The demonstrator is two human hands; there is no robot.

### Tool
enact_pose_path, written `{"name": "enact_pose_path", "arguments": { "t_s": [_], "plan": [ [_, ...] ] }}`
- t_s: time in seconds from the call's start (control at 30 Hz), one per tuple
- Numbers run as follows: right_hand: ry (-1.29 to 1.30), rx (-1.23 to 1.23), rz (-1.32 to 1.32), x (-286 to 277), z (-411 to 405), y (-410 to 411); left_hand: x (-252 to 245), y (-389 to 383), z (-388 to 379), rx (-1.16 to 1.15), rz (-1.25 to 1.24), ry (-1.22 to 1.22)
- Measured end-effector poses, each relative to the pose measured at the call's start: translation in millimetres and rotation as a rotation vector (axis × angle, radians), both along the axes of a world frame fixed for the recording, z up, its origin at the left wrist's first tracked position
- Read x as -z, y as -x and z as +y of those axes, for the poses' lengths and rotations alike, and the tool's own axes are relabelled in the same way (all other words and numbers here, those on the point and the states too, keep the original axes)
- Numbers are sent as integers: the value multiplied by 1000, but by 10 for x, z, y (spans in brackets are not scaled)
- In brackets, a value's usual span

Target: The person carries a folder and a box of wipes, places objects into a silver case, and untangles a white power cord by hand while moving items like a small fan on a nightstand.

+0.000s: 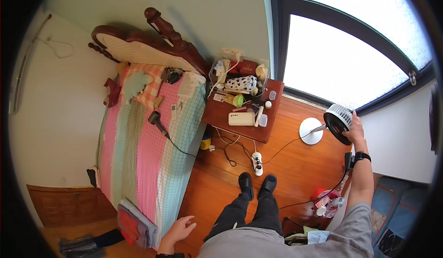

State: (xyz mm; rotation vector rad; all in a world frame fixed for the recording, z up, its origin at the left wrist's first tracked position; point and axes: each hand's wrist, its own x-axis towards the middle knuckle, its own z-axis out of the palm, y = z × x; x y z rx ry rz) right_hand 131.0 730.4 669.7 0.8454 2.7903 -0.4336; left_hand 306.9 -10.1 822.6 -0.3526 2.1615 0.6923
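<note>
My right hand (355, 129), a dark band on its wrist, rests on the rim of the round head of a white and black electric fan (337, 123), thumb at the front and fingers behind. The fan's white round base (310, 131) stands on the wooden floor, and its thin cord runs left to a white power strip (257, 163) by my dark slippers. My left hand (180, 228) hangs beside the bed at the lower left, fingers apart, holding nothing. A dark hair dryer (157, 122) lies on the striped bedspread (150, 154), away from both hands.
A red-brown nightstand (256, 133) holds a clear bin of small items and a phone case (241, 118). Loose cables (230, 154) lie on the floor. A red waste bin (320, 195) stands at lower right, near a white cabinet (398, 136). Folded cloths (138, 225) sit on the bed.
</note>
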Motion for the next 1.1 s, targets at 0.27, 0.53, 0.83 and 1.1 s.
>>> {"name": "enact_pose_path", "arguments": {
  "t_s": [0.27, 0.53, 0.83, 1.1],
  "plan": [
    [189, -35, 619, 83, -889, -747, -99, 267, 24, 4, 40, -77],
    [637, 351, 453, 219, -2237, -1637, -186, 1288, -19, 196, 158, -134],
    [680, 246, 66, 385, -4220, -1562, 1002, 2722, -1269, 377, 38, -253],
    [639, -27, -364, 406, -5699, -1059, 3335, 4108, -3301, -53, 45, 110]
  ]
}}
